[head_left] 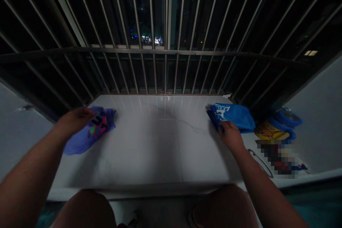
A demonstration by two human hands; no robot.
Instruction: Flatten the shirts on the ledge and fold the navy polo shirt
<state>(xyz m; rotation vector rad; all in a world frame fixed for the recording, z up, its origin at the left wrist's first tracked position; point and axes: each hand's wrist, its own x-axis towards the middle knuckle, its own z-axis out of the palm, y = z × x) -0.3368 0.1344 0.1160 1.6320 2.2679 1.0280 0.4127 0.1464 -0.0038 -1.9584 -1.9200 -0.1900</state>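
Left hand [74, 121] on purple printed cloth [100, 130] at 10 o'clock, right hand [231, 136] on folded blue towel [232, 117] at 2 o'clock; well apart, neither clamped.

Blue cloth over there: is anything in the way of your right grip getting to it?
Nothing visible stands in the way. The right grip is already at the near edge of the folded blue cloth, and its fingers seem to touch it.

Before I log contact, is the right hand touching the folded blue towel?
Touching: the head view shows the fingertips of the right hand lying over the near edge of the folded blue towel.
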